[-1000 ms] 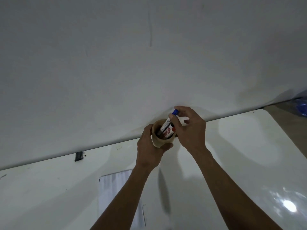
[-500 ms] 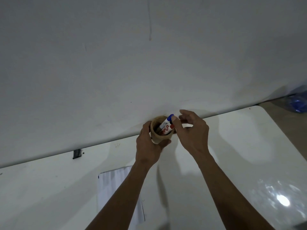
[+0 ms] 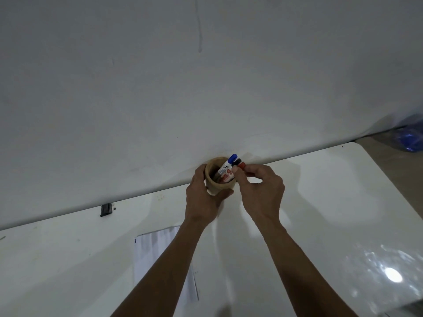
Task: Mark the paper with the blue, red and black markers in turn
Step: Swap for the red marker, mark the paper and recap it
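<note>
A tan cup (image 3: 216,187) stands at the table's far edge against the wall, and my left hand (image 3: 203,200) is wrapped around its left side. Three markers lean in it: the blue marker (image 3: 231,159) sticks up highest, a black-capped marker (image 3: 238,161) is just right of it, and the red marker (image 3: 242,166) is rightmost. My right hand (image 3: 261,193) pinches the red marker's cap between thumb and forefinger. The white paper (image 3: 158,255) lies nearer me on the table, partly hidden under my left forearm.
The white table (image 3: 320,202) butts against a plain grey wall, and its right edge curves off at the right. A small black clip (image 3: 106,209) sits at the back left. A blue bag (image 3: 410,139) lies on the floor at far right.
My right hand lowered the blue marker into the cup and let it go, then shifted its fingertips onto the red marker. My left hand stayed on the cup.
</note>
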A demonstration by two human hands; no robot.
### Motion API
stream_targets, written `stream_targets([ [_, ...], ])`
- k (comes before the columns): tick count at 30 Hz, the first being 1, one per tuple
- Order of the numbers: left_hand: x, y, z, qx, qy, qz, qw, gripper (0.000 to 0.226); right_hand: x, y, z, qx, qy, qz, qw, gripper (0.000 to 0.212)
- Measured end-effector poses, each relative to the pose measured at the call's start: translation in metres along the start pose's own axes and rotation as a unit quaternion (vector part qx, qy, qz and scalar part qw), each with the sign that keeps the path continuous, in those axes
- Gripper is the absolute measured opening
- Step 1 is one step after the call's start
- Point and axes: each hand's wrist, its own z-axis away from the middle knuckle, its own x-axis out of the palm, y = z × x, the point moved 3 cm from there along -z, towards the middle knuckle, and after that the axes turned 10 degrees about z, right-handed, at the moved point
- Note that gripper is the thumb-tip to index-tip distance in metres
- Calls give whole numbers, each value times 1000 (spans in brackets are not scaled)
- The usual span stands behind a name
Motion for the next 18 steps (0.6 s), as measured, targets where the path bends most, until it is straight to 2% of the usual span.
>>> stream_targets([
  [4, -1, -1, 1, 6, -26, 1, 1000, 61, -23, -18, -6, 4, 36, -68, 997, 11],
  [6, 1, -2, 2, -4, -12, 24, 1000, 66, -33, -26, -12, 21, 40, -123, 991, 8],
  [10, -1, -1, 3, -12, 5, -1, 1000, 71, -47, -37, -18, 50, 46, -205, 976, 12],
  [13, 0, 2, 3, -14, 4, 3, 1000, 69, -52, -40, -16, 46, 11, -244, 969, 5],
  [16, -3, 5, 2, -40, -2, -14, 999, 71, -51, -36, -9, 57, -29, -216, 974, 12],
  [18, -11, 5, 6, -55, 5, -69, 996, 87, -48, -30, 1, 80, -62, -198, 975, 18],
])
